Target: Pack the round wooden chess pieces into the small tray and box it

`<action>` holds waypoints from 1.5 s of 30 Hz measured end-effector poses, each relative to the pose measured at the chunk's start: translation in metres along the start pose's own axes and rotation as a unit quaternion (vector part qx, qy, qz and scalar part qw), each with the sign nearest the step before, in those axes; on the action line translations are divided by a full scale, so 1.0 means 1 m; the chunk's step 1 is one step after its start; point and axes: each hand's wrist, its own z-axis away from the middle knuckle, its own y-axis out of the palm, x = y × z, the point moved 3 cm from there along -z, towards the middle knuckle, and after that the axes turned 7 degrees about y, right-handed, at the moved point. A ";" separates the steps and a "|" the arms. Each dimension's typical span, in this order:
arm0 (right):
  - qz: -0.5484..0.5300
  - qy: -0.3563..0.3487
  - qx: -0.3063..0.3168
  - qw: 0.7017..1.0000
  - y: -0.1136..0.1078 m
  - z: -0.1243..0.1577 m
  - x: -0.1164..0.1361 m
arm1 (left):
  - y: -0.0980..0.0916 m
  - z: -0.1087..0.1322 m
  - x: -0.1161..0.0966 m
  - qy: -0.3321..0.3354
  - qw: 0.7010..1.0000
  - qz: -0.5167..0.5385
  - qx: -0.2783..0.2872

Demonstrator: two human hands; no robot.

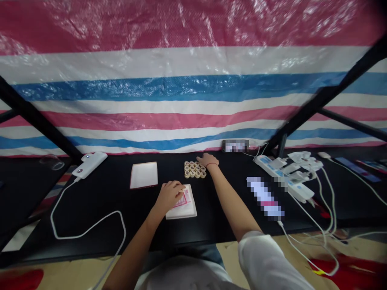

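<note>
My left hand (169, 194) rests with curled fingers on a white box (184, 210) that has a red-printed sheet inside, near the table's front edge. My right hand (207, 160) reaches further back and touches the far side of a cluster of round wooden game pieces (194, 169) lying flat on the black table (99, 209). Its fingers are bent over the pieces; whether any piece is pinched is hidden. A white box lid (144, 175) lies to the left of the pieces.
A white device (89, 164) with a long cable (87, 229) sits at the back left. White power strips (287, 177) with plugs and cords crowd the right side. A striped plastic sheet (187, 80) hangs behind, crossed by black frame bars (320, 98).
</note>
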 end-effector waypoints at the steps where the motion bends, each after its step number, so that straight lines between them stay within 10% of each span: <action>1: 0.000 0.001 0.004 1.000 0.001 -0.002 0.003 | 0.000 0.000 0.000 0.002 1.000 -0.002 0.000; 12: -0.083 -0.124 -0.049 0.988 -0.012 0.030 0.009 | -0.003 0.005 -0.002 0.004 0.996 -0.016 -0.086; 18: -0.321 -0.387 0.010 0.864 0.026 0.104 0.014 | -0.004 0.009 0.007 0.019 0.987 0.028 -0.159; 28: -0.399 -0.394 0.062 0.826 0.050 0.129 0.011 | -0.013 0.007 0.010 0.041 0.977 0.051 -0.202; 35: -0.436 -0.333 -0.052 0.835 0.049 0.116 -0.012 | -0.010 0.008 0.014 0.021 0.972 0.058 -0.228; 45: -0.442 -0.332 -0.065 0.831 0.049 0.112 -0.015 | -0.005 -0.014 -0.014 0.108 0.992 -0.022 -0.064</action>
